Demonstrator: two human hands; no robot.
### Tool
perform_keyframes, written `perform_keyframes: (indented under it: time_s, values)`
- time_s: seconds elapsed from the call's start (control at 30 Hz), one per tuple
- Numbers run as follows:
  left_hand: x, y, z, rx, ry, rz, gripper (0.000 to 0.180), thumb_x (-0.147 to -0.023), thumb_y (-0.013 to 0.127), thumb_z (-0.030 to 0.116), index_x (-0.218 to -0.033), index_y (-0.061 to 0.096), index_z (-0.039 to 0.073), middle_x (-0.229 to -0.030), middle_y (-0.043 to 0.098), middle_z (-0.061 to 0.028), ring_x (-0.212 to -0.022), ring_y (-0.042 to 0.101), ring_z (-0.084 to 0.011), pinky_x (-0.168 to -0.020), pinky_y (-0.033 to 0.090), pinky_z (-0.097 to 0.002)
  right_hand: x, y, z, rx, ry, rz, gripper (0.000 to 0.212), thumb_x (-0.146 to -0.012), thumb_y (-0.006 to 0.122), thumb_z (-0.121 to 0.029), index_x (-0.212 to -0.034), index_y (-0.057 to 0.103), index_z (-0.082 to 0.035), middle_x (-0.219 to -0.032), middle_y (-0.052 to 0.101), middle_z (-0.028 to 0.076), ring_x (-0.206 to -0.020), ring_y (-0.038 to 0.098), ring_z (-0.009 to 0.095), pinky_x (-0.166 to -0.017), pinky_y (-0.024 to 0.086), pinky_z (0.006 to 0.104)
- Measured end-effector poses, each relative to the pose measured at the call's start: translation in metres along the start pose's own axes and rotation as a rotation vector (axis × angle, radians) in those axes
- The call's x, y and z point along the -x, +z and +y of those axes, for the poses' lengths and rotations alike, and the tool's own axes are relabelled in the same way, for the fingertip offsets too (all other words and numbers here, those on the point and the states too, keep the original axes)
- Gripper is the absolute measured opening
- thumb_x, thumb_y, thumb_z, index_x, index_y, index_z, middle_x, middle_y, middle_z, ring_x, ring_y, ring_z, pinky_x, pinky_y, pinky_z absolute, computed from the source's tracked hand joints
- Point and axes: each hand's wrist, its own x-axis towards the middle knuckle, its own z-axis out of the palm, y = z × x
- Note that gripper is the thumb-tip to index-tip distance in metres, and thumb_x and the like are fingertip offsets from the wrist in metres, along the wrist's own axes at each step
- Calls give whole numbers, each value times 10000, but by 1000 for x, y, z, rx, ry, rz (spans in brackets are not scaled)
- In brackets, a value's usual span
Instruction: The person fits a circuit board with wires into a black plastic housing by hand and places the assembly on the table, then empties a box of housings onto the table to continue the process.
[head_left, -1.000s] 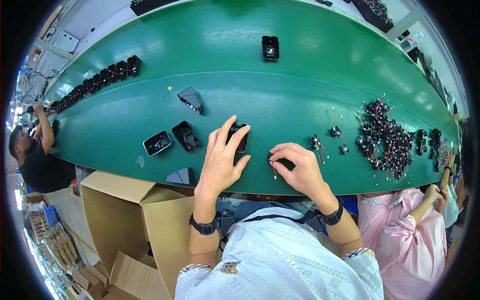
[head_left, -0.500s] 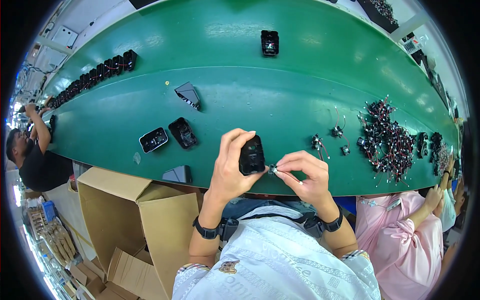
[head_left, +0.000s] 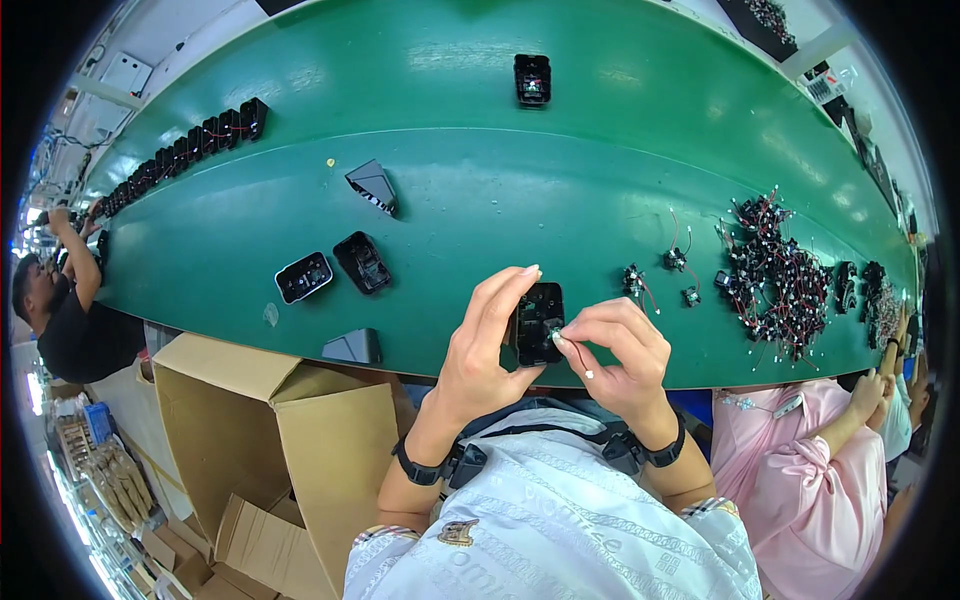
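Near the table's front edge, my left hand [head_left: 490, 335] grips a black plastic housing [head_left: 540, 310] along its left side, with the hollow inside facing up. My right hand [head_left: 622, 350] pinches a small wired module [head_left: 556, 336] between thumb and fingers. The module is at the lower right part of the housing's opening; whether it touches the inside I cannot tell. A short red-and-white lead with a white plug [head_left: 589, 374] hangs from under my right fingers.
A heap of wired modules [head_left: 775, 280] lies to the right, with a few loose ones [head_left: 635, 282] nearer. Other housings [head_left: 362, 263] lie left, one [head_left: 532, 80] far off, and a row [head_left: 190, 150] far left. An open carton [head_left: 330, 480] stands below the edge; people work at both sides.
The housing in my left hand has moved right and turned more upright. My right hand has brought the module from beside the housing to over its opening.
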Motion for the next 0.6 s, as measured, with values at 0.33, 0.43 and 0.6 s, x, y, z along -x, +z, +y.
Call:
perform_keyframes:
  time_s: [0.33, 0.43, 0.6]
  values:
    - [0, -2, 4, 81, -10, -69, 860, -664, 785, -58, -1458, 464, 15, -1412, 584, -180, -1217, 620, -283, -908, 550, -353, 0, -6, -3, -24, 43, -27, 203, -746, 841, 40, -889, 719, -36, -881, 718, 93, -780, 691, 218, -681, 553, 317]
    - [0, -1, 4, 292, -73, -113, 822, -685, 688, -102, -1449, 403, 5, -1427, 573, -217, -1241, 620, -280, -1003, 518, -367, 0, -7, -4, -116, 108, -27, 208, -727, 842, 41, -889, 740, -42, -906, 734, 69, -795, 705, 215, -680, 558, 318]
    - [3, -9, -2, 654, -236, -206, 725, -678, 563, -109, -1380, 417, -7, -1361, 603, -252, -1268, 610, -299, -1072, 476, -400, -6, -18, -5, -158, 96, -56, 212, -732, 839, 49, -896, 748, -49, -926, 747, 72, -812, 718, 207, -685, 569, 305]
